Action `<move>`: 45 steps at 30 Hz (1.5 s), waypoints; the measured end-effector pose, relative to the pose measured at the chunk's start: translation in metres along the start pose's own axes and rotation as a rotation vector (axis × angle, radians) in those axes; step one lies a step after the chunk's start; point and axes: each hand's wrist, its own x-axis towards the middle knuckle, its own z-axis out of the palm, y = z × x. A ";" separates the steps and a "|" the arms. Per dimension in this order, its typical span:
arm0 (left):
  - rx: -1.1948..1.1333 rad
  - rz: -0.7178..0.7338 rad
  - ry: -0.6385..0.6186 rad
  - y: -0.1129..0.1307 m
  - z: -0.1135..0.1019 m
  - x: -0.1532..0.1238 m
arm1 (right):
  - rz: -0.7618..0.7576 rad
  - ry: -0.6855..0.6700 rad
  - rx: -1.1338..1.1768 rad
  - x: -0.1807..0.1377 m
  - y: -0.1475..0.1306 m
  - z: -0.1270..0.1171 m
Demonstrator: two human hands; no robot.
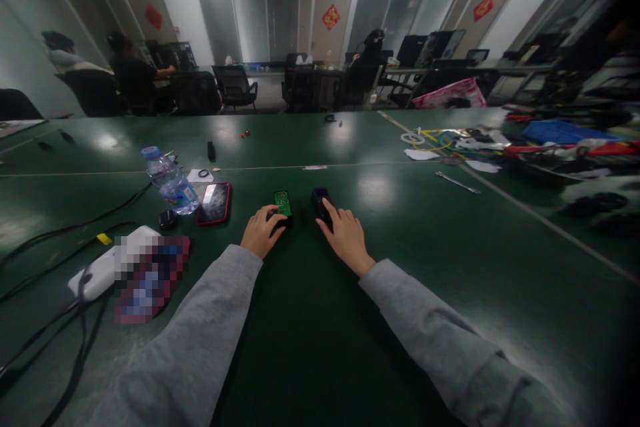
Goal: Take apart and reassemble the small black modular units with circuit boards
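Note:
My left hand (261,231) is closed about a small green circuit board (283,201) set in a black housing, with thumb and fingers at its near end. Just to the right, a small black handheld device (320,195) with a dark screen rests on the green tabletop. My right hand (347,237) grips it, the thumb along its left side and a finger over its top. The two pieces lie a short way apart. My fingers hide the lower part of each.
Left of my hands are a red-edged phone (215,203), a water bottle (173,181), a white power bank (103,273), a pixelated phone (153,280) and black cables. A wrench (457,182) lies right, before a heap of cables and tools (475,140). People sit at desks beyond.

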 end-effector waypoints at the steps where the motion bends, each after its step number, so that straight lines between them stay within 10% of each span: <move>1: 0.000 -0.002 -0.004 0.000 0.000 0.000 | 0.006 0.011 -0.020 0.001 0.002 0.000; 45: -0.005 0.003 -0.016 0.000 -0.002 0.000 | 0.157 0.103 -0.048 0.009 0.039 -0.002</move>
